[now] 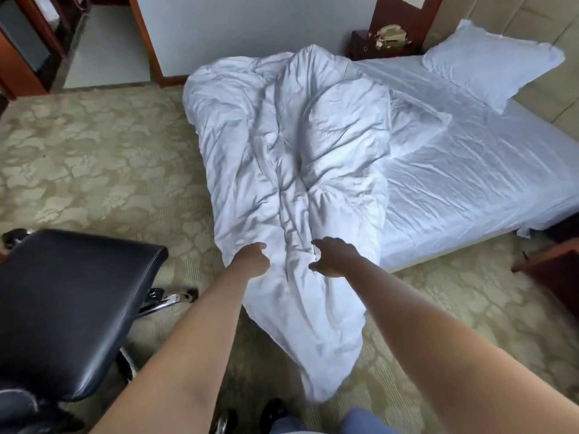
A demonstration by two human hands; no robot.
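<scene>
Left hand [252, 258] clenched on a bunch of duvet [282, 136] fabric. Right hand [333, 257] just beside it, on the centre fold, with thumb and fingers curled but apart; can't tell if it actually grips. Duvet is heaped along the bed's [470, 170] left side, near end spilling off the foot edge onto the carpet [94, 151]. Pillow [492, 61] at the head. Chair [72, 302] on the left. Phone [391, 36] sits on the nightstand [360, 50].

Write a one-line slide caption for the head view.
Left hand and right hand grip a crumpled white duvet trailing off the bed onto the carpet, a black chair alongside.
</scene>
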